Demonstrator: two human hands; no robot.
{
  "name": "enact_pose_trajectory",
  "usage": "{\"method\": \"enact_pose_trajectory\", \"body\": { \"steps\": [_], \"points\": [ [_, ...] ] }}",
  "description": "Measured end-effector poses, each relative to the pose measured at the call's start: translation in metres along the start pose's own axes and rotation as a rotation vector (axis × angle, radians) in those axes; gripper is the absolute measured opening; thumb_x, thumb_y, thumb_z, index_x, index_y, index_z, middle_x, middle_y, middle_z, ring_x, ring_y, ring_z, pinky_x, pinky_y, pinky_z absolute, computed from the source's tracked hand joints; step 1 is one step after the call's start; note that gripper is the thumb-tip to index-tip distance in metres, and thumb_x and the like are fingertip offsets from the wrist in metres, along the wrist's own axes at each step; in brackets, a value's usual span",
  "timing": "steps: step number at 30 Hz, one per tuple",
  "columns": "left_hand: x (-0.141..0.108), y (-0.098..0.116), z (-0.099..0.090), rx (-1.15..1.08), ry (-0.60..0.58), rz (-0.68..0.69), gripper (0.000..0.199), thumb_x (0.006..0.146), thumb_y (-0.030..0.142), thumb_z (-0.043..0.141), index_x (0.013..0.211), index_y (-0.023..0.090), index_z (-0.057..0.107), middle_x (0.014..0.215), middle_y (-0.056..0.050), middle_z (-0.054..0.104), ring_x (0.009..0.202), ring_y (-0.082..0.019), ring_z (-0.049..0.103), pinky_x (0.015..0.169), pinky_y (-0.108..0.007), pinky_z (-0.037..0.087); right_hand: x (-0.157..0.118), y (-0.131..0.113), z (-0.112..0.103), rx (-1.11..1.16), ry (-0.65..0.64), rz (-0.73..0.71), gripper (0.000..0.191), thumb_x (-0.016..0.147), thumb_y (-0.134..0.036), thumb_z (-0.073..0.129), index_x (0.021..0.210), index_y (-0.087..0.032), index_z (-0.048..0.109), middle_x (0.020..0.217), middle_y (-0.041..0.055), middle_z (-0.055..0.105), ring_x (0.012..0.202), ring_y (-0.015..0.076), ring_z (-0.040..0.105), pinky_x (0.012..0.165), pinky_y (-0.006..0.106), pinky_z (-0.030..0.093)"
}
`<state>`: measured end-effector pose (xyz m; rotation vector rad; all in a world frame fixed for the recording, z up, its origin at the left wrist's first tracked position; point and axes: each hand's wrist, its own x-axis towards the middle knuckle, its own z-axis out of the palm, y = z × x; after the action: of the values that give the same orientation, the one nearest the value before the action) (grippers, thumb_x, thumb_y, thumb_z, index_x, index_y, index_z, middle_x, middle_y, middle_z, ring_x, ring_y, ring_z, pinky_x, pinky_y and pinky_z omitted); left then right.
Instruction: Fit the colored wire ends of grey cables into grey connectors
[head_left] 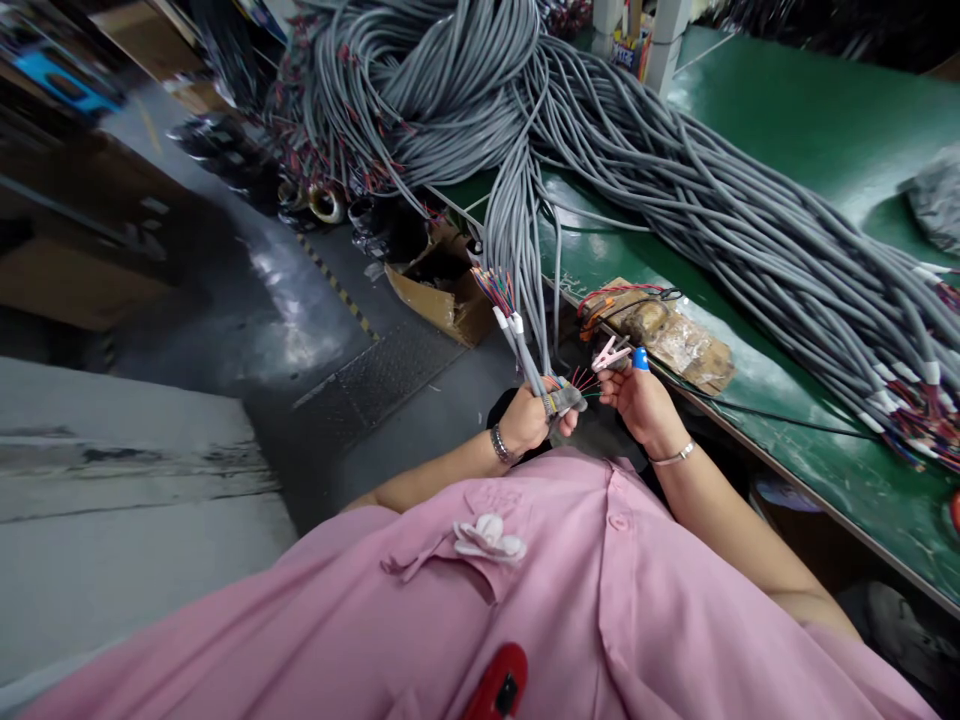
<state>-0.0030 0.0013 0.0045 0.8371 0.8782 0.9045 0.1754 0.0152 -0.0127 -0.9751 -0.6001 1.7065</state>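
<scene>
A grey multi-core cable (531, 372) is gripped in my left hand (527, 418), its thin coloured wires (581, 381) fanning out to the right. A grey cover (564, 400) sits on my left thumb. Close by on the right, my right hand (637, 402) has its fingers curled at the wire tips, with a blue cover (640, 358) on one finger. A small pink two-armed clip (610, 353) appears held in these fingers; its working end cannot be made out. Beside my left hand hang more grey cables with white-taped ends (508, 321) and bared coloured wires.
A large heap of grey cables (450, 100) lies across the green table (757, 110), more bundles running right. Near the table edge is a taped cardboard piece (675, 345) with loose wires. An open carton (427, 300) stands on the floor; a pale cabinet (135, 470) is at left.
</scene>
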Motion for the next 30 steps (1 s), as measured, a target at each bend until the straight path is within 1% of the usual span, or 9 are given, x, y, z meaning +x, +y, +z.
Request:
{"method": "enact_pose_trajectory", "body": {
  "steps": [4, 8, 10, 15, 17, 20, 22, 26, 30],
  "points": [
    [0.007, 0.007, 0.005, 0.004, -0.078, -0.061, 0.036, 0.067, 0.045, 0.074, 0.069, 0.009, 0.068, 0.047, -0.004, 0.060, 0.034, -0.011, 0.051, 0.034, -0.021, 0.037, 0.008, -0.003, 0.010, -0.045, -0.057, -0.093, 0.047, 0.078, -0.065, 0.062, 0.084, -0.019, 0.069, 0.078, 0.0017, 0.066, 0.060, 0.0090, 0.054, 0.056, 0.021, 0.047],
    [0.013, 0.008, 0.007, 0.008, -0.128, -0.076, 0.035, 0.070, 0.043, 0.073, 0.068, 0.009, 0.068, 0.047, -0.004, 0.060, 0.034, -0.010, 0.051, 0.034, -0.020, 0.037, 0.011, 0.001, 0.014, -0.059, -0.030, -0.156, 0.049, 0.078, -0.068, 0.059, 0.081, -0.019, 0.068, 0.072, 0.0004, 0.064, 0.059, 0.0095, 0.054, 0.055, 0.022, 0.045],
    [0.015, 0.006, 0.007, 0.011, -0.128, -0.082, 0.035, 0.069, 0.044, 0.073, 0.068, 0.009, 0.068, 0.047, -0.003, 0.060, 0.035, -0.010, 0.051, 0.035, -0.020, 0.037, 0.013, 0.002, 0.014, -0.031, -0.027, -0.152, 0.049, 0.077, -0.068, 0.060, 0.080, -0.019, 0.068, 0.070, 0.0002, 0.063, 0.059, 0.0103, 0.054, 0.056, 0.023, 0.046],
    [0.019, -0.001, 0.006, 0.019, -0.104, -0.078, 0.037, 0.069, 0.046, 0.074, 0.070, 0.009, 0.067, 0.048, -0.003, 0.060, 0.035, -0.010, 0.051, 0.036, -0.020, 0.038, 0.020, 0.004, 0.014, 0.100, 0.005, -0.126, 0.041, 0.072, -0.060, 0.072, 0.073, -0.019, 0.066, 0.066, -0.0014, 0.061, 0.056, 0.0102, 0.052, 0.055, 0.024, 0.046],
    [0.019, -0.002, 0.006, 0.033, -0.100, -0.088, 0.038, 0.068, 0.046, 0.074, 0.070, 0.009, 0.067, 0.048, -0.003, 0.060, 0.035, -0.010, 0.051, 0.036, -0.020, 0.038, 0.021, 0.005, 0.014, 0.115, 0.021, -0.137, 0.041, 0.071, -0.059, 0.073, 0.070, -0.019, 0.065, 0.065, -0.0013, 0.061, 0.055, 0.0099, 0.051, 0.055, 0.023, 0.045],
    [0.020, -0.003, 0.006, 0.043, -0.101, -0.093, 0.038, 0.068, 0.046, 0.075, 0.069, 0.008, 0.067, 0.048, -0.004, 0.061, 0.035, -0.010, 0.052, 0.036, -0.020, 0.038, 0.022, 0.006, 0.016, 0.120, 0.011, -0.159, 0.040, 0.072, -0.058, 0.073, 0.069, -0.018, 0.064, 0.066, -0.0010, 0.061, 0.055, 0.0096, 0.051, 0.054, 0.023, 0.045],
    [0.020, -0.002, 0.007, 0.038, -0.105, -0.088, 0.039, 0.068, 0.046, 0.075, 0.068, 0.008, 0.066, 0.048, -0.004, 0.060, 0.035, -0.011, 0.051, 0.035, -0.021, 0.038, 0.020, 0.005, 0.017, 0.117, -0.003, -0.151, 0.042, 0.072, -0.060, 0.072, 0.071, -0.018, 0.064, 0.066, -0.0008, 0.061, 0.055, 0.0101, 0.051, 0.054, 0.023, 0.045],
    [0.018, -0.001, 0.007, 0.017, -0.107, -0.088, 0.039, 0.068, 0.046, 0.075, 0.067, 0.008, 0.067, 0.047, -0.004, 0.060, 0.035, -0.011, 0.051, 0.035, -0.020, 0.037, 0.016, 0.002, 0.016, 0.114, -0.027, -0.080, 0.052, 0.071, -0.071, 0.064, 0.074, -0.020, 0.063, 0.064, -0.0005, 0.061, 0.055, 0.0116, 0.052, 0.053, 0.025, 0.046],
    [0.013, 0.000, 0.006, 0.016, -0.097, -0.085, 0.039, 0.067, 0.046, 0.076, 0.067, 0.008, 0.067, 0.048, -0.004, 0.060, 0.035, -0.011, 0.051, 0.035, -0.021, 0.037, 0.011, -0.002, 0.012, 0.149, -0.063, 0.002, 0.057, 0.071, -0.077, 0.058, 0.077, -0.021, 0.063, 0.071, 0.0007, 0.065, 0.059, 0.0112, 0.056, 0.056, 0.024, 0.048]
  ]
}}
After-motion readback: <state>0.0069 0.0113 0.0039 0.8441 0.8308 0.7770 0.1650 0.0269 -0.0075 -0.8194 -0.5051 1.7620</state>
